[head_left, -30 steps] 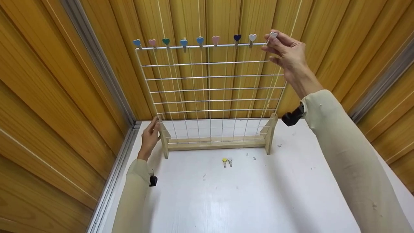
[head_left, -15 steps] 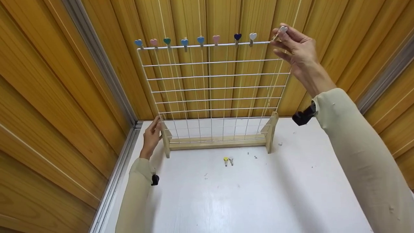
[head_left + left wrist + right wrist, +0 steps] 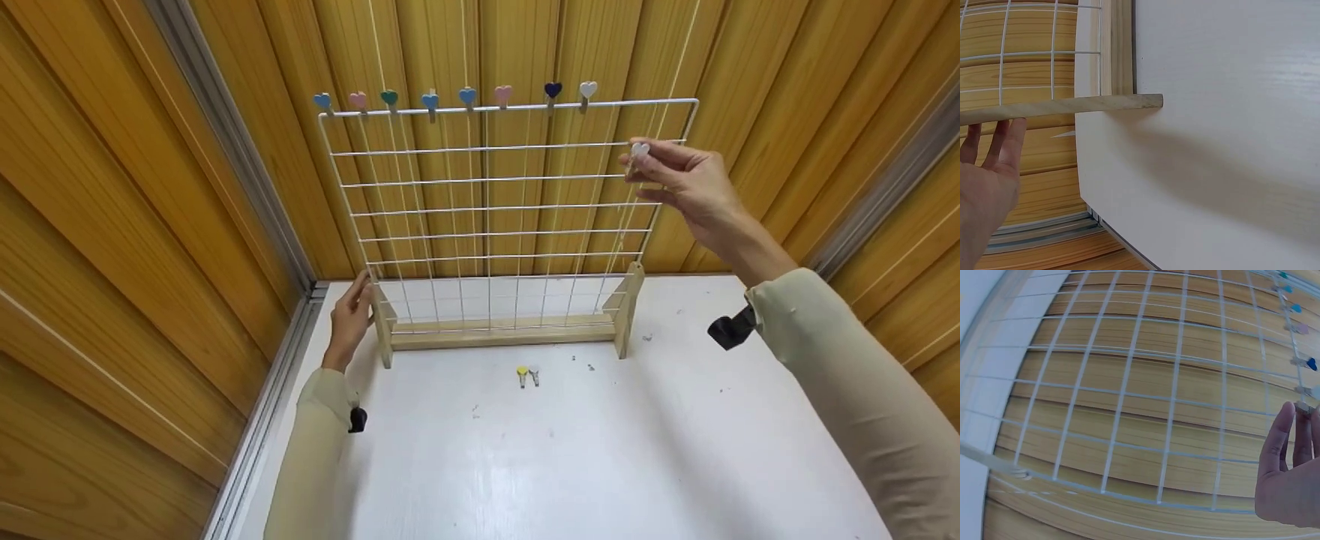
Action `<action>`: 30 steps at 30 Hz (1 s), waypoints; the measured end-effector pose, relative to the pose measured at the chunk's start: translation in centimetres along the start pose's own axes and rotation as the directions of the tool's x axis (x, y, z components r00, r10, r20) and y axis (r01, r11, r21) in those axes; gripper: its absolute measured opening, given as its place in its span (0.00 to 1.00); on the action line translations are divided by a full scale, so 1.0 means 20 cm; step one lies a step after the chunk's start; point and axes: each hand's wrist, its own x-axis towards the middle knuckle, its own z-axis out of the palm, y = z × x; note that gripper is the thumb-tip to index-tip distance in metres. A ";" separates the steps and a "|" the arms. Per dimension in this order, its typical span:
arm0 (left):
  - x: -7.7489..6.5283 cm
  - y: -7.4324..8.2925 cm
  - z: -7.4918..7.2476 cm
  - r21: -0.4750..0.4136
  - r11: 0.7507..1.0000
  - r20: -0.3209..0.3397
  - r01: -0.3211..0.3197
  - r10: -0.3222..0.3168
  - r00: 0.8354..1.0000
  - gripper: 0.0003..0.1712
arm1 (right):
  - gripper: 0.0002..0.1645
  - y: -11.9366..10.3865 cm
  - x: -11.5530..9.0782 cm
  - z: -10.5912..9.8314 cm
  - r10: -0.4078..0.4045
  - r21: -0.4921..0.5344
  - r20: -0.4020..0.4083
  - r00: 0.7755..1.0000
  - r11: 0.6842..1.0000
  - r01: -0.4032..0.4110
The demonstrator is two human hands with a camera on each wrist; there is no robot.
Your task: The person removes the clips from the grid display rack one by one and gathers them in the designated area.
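A white wire grid (image 3: 487, 180) stands upright in a wooden stand (image 3: 502, 339). Several small heart-topped clothespins, such as a dark blue one (image 3: 553, 91) and a white one (image 3: 588, 91), are clipped along its top bar. My right hand (image 3: 694, 184) pinches another white heart clothespin (image 3: 640, 151) between thumb and fingers, in front of the grid's upper right part and below the top bar. My left hand (image 3: 349, 319) touches the outer side of the stand's left upright (image 3: 1072, 105); its fingers reach up fairly straight in the left wrist view.
A yellow heart clothespin (image 3: 522, 375) and a whitish one (image 3: 534, 376) lie on the white table (image 3: 510, 457) in front of the stand. Small debris bits are scattered nearby. Wood-panelled walls (image 3: 105, 225) enclose the back and sides.
My right hand, pinching the white heart clothespin, has moved from the right end of the top bar down in front of the grid. My left hand stays at the stand's left upright.
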 end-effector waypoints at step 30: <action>0.01 -0.01 0.01 0.027 0.999 -0.022 0.017 -0.017 1.000 0.31 | 0.25 0.86 -0.18 -0.01 0.288 -0.435 0.122 0.950 0.876 -0.209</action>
